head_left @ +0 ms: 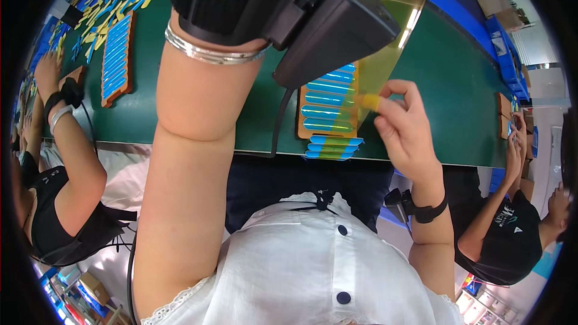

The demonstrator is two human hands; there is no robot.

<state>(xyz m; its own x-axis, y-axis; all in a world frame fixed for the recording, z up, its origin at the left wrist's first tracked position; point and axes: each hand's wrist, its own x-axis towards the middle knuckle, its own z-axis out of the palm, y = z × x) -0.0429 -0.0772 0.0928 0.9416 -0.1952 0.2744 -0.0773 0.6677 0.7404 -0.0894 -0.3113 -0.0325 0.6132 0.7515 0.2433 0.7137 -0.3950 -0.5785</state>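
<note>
A wide strip of clear yellow tape [394, 42] runs from the top of the view down over an orange-brown tray [302, 127]. Between thumb and fingers, my right hand [409, 126] pinches the tape's lower right edge. Rows of shiny blue strips [325, 111] lie in the tray's grooves. Several more blue pieces [316, 147] stick out past its near end at the table edge, with yellow tape across them. My left arm [195, 96] reaches straight up, and its hand is cut off by the top of the view. A wrist-mounted black box hides the tray's far part.
A second tray [117, 60] filled with blue strips lies left on the green table [463, 84]. Beyond it is a loose pile of yellow and blue pieces [99, 21]. Co-workers sit at both sides, hands on the table. Blue bins [509, 54] stand at the far right.
</note>
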